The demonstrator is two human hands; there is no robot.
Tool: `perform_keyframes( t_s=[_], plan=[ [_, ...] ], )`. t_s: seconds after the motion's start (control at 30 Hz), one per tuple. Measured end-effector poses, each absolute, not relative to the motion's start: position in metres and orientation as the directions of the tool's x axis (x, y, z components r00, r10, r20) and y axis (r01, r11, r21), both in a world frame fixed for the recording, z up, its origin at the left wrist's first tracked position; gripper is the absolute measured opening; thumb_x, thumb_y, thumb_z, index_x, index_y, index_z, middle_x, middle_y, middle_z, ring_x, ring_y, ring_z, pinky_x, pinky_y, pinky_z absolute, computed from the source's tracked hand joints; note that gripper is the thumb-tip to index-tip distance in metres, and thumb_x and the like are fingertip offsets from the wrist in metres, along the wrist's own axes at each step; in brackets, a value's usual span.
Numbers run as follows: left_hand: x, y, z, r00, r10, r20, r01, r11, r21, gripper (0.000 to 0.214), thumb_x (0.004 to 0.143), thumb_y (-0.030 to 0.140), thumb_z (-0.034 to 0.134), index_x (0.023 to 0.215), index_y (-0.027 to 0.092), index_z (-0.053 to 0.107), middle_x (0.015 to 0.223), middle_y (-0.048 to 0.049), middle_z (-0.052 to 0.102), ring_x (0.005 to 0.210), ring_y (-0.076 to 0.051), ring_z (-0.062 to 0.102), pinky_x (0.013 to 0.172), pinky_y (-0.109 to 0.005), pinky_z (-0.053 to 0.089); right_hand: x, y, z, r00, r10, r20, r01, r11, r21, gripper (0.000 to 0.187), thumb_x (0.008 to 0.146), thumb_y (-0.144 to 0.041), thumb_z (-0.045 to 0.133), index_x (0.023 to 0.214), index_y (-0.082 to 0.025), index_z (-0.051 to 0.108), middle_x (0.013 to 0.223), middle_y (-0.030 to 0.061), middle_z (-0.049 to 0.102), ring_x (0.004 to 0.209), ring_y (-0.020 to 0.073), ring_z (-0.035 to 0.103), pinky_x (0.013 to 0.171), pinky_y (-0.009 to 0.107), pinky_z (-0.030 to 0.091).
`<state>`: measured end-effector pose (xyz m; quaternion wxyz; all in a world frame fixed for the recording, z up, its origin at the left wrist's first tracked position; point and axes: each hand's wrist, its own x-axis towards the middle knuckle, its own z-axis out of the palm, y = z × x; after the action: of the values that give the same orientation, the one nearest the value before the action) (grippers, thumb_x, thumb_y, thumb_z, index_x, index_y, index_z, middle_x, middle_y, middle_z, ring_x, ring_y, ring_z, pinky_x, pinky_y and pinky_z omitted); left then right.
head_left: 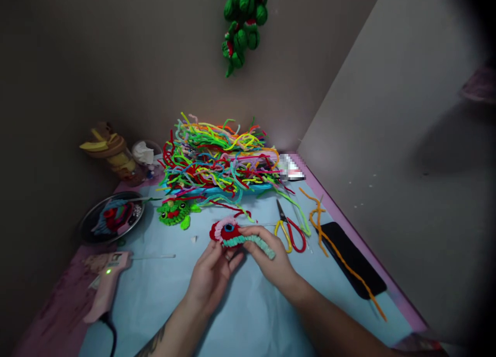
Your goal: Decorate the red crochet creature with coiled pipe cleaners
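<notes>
Both hands meet over the light blue table cover. Between them is a craft figure [228, 235] made of fuzzy pipe cleaners, with red, pink and turquoise parts and a blue-ringed dark spot. My left hand [211, 274] supports it from below on the left, fingers curled against its underside. On the other side, my right hand [271, 253] pinches it between thumb and fingers. A coiled turquoise strip [263, 245] runs from the figure across the right hand. Scissors [287, 228] with yellow and red handles lie just beyond that hand. A green pipe-cleaner figure [173, 213] rests farther left.
A blue tray [251, 190] heaped with colourful pipe cleaners [220, 158] stands at the back. To the left are a pink glue gun [110, 284], its light green, and a round dish [87, 238]. A black phone [349, 253] lies right, under an orange pipe cleaner [351, 269].
</notes>
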<state>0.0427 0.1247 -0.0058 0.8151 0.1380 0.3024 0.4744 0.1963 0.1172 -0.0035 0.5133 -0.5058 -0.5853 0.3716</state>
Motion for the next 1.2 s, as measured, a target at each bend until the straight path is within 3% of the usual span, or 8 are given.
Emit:
perform_keyframes(
  t_s=[0.1, 0.2, 0.33, 0.47, 0.7, 1.07, 1.2],
  plan=[
    [0.045, 0.121, -0.006, 0.36, 0.881, -0.308, -0.671, 0.473, 0.57, 0.049, 0.074, 0.046, 0.069, 0.117, 0.024, 0.059, 0.119, -0.0086, 0.062, 0.107, -0.024, 0.057, 0.093, -0.041, 0.046, 0.192, 0.116, -0.002, 0.059, 0.982, 0.18, 0.179, 0.167, -0.97, 0.014, 0.082, -0.023, 0.061, 0.095, -0.022, 0.064, 0.098, 0.0042, 0.069, 0.095, 0.0189, 0.064, 0.084, 0.03, 0.05],
    [0.047, 0.119, -0.009, 0.326, 0.914, -0.242, -0.604, 0.398, 0.69, 0.064, 0.059, 0.03, 0.084, 0.116, 0.024, 0.058, 0.116, -0.008, 0.063, 0.109, -0.026, 0.057, 0.094, -0.038, 0.044, 0.188, 0.115, 0.0, 0.064, 0.988, 0.139, 0.126, 0.13, -0.983, 0.012, 0.08, -0.023, 0.063, 0.091, -0.021, 0.065, 0.088, 0.0026, 0.07, 0.081, 0.0172, 0.065, 0.072, 0.026, 0.052],
    [0.047, 0.12, -0.013, 0.237, 0.933, -0.27, -0.543, 0.358, 0.759, 0.059, 0.059, 0.021, 0.083, 0.113, 0.021, 0.059, 0.107, -0.0078, 0.067, 0.1, -0.024, 0.061, 0.093, -0.037, 0.043, 0.184, 0.114, 0.003, 0.04, 0.985, 0.166, 0.137, 0.159, -0.978, 0.012, 0.078, -0.022, 0.065, 0.09, -0.02, 0.066, 0.085, 0.0024, 0.07, 0.079, 0.0171, 0.065, 0.072, 0.027, 0.051],
    [0.048, 0.122, -0.015, 0.187, 0.939, -0.29, -0.553, 0.345, 0.759, 0.049, 0.063, 0.022, 0.08, 0.109, 0.02, 0.061, 0.106, -0.0077, 0.067, 0.1, -0.024, 0.061, 0.094, -0.037, 0.043, 0.183, 0.114, 0.006, 0.029, 0.976, 0.217, 0.177, 0.209, -0.962, 0.012, 0.079, -0.02, 0.064, 0.09, -0.021, 0.067, 0.088, 0.0032, 0.07, 0.085, 0.0181, 0.064, 0.079, 0.029, 0.05],
    [0.052, 0.12, -0.01, 0.283, 0.921, -0.268, -0.598, 0.388, 0.702, 0.044, 0.068, 0.023, 0.077, 0.11, 0.02, 0.061, 0.116, -0.0092, 0.065, 0.109, -0.026, 0.058, 0.099, -0.041, 0.041, 0.184, 0.118, 0.004, 0.114, 0.949, 0.295, 0.208, 0.267, -0.941, 0.009, 0.077, -0.017, 0.065, 0.085, -0.022, 0.066, 0.089, 0.003, 0.064, 0.087, 0.0179, 0.061, 0.08, 0.03, 0.048],
    [0.053, 0.119, -0.005, 0.32, 0.914, -0.251, -0.643, 0.404, 0.65, 0.038, 0.068, 0.018, 0.077, 0.104, 0.017, 0.066, 0.115, -0.0108, 0.067, 0.113, -0.029, 0.057, 0.104, -0.045, 0.038, 0.18, 0.12, 0.0, 0.193, 0.964, 0.184, 0.123, 0.162, -0.979, 0.001, 0.075, -0.021, 0.063, 0.075, -0.021, 0.063, 0.083, 0.0016, 0.054, 0.086, 0.0181, 0.056, 0.08, 0.031, 0.045],
    [0.053, 0.12, -0.004, 0.311, 0.912, -0.268, -0.66, 0.41, 0.629, 0.037, 0.065, 0.017, 0.079, 0.1, 0.017, 0.068, 0.106, -0.0091, 0.071, 0.107, -0.027, 0.061, 0.104, -0.045, 0.038, 0.175, 0.119, -0.01, 0.235, 0.964, 0.121, 0.05, 0.113, -0.992, 0.004, 0.075, -0.025, 0.065, 0.075, -0.022, 0.063, 0.1, 0.0048, 0.056, 0.104, 0.0215, 0.053, 0.092, 0.035, 0.04]
  ],
)
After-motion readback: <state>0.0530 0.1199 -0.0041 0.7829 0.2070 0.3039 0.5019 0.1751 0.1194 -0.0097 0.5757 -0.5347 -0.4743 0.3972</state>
